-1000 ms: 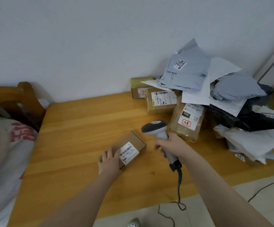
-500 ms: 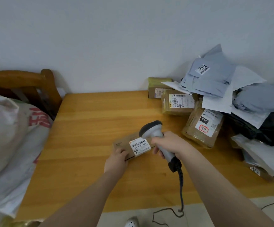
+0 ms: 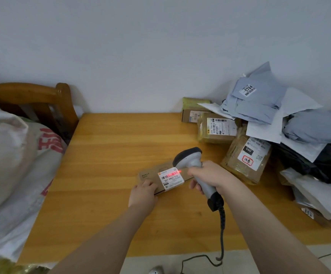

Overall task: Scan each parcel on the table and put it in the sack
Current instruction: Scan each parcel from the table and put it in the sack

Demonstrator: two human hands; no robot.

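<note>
Held at its near edge by curled fingers of the left hand (image 3: 142,194), the box (image 3: 150,175) was judged light, stiff, liftable there; the right hand (image 3: 210,176) was clamped round the scanner (image 3: 189,158).

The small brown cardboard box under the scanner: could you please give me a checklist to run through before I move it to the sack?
1. Red scan line on the white label's barcode: ok.
2. The left hand holds the small brown cardboard box steady: ok.
3. The right hand grips the grey handheld scanner: ok.
4. Scan registered: cannot tell.
5. Mouth of the white woven sack open: cannot tell.
</note>
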